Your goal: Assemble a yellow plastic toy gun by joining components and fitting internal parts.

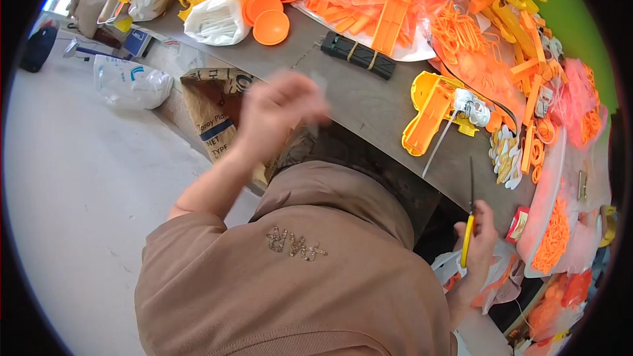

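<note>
My left hand [280, 109] is raised over the near edge of the workbench, above a paper sack, and smeared by motion. Beside its fingers shows a faint, see-through blur, perhaps thin plastic; whether the hand grips it I cannot make out. My right hand [481, 234], at the bench's right front, is closed on yellow-handled scissors [467, 240], seen edge-on with the dark blade pointing away from me. Beyond it on the bench lies a yellow and orange plastic toy body [427, 115] with a white motor unit [469, 107] and a thin pale strip sticking out.
A black block with rubber bands [358, 55] lies mid-bench. Orange discs [271, 28], a white bag [216, 21] and heaped orange parts [389, 20] line the back. White-and-gold small pieces [506, 158] sit right. The open paper sack [214, 122] stands below the left edge.
</note>
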Tool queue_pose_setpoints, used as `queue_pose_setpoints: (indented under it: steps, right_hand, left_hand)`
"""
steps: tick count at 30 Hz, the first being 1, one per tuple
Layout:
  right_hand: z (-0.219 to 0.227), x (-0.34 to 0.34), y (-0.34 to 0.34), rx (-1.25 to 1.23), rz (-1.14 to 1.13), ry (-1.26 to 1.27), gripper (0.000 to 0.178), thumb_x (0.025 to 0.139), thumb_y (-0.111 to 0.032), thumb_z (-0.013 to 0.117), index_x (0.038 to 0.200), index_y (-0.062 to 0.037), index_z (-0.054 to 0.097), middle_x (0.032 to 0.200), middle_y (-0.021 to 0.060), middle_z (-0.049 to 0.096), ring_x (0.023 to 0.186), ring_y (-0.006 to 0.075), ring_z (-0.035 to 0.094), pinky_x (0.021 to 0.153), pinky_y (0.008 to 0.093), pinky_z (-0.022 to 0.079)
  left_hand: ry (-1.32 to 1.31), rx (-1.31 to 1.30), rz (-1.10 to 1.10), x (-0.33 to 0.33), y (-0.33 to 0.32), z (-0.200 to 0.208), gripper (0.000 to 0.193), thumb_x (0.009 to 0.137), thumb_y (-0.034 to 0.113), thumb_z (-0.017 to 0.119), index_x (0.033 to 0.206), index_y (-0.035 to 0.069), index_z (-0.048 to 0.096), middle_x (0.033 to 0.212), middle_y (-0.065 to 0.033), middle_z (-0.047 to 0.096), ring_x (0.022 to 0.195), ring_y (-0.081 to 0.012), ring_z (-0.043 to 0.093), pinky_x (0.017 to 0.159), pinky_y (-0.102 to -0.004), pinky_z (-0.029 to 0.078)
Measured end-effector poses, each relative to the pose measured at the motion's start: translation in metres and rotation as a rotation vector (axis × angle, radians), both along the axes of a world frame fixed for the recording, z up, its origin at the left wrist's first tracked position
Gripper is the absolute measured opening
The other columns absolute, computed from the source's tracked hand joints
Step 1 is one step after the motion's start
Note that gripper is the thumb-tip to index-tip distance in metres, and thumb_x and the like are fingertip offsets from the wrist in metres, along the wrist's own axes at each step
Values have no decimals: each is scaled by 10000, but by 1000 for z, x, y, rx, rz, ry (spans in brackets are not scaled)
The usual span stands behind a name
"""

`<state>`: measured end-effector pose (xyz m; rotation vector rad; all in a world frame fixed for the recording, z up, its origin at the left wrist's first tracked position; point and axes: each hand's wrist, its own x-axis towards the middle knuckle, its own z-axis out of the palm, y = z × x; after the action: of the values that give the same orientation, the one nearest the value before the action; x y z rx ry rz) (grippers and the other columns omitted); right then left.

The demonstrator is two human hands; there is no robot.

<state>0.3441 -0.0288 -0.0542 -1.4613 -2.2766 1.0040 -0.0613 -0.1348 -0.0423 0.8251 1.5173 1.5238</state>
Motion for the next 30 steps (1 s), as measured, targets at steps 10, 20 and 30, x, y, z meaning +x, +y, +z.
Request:
queue_pose_setpoints:
  steps: [10, 20, 30]
  right_hand:
    - [4, -32, 46, 387, 118, -319, 414, 817, 3, 499, 1229, -29, 524, 1037, 148, 495, 980, 320, 521, 852, 387, 411]
    - [15, -76, 11, 659, 62, -65, 297, 765, 57, 640, 1055, -6, 623, 1019, 134, 582, 937, 289, 570, 821, 360, 458]
    - [16, -131, 1, 583, 340, 233, 292, 698, 71, 677, 980, 15, 627, 900, 121, 587, 810, 289, 564, 700, 359, 453]
  left_hand:
    - [1585, -110, 450, -186, -3, -26, 131, 771, 89, 683, 899, 75, 704, 859, -57, 634, 852, -238, 590, 773, -334, 472]
    - [1656, -184, 417, -197, 12, -43, 165, 839, 157, 623, 965, 71, 685, 932, -95, 624, 885, -289, 581, 778, -370, 459]
    - [1647, -147, 443, -200, 36, -40, 89, 787, 98, 611, 832, 31, 650, 916, -123, 623, 905, -323, 566, 789, -402, 446]
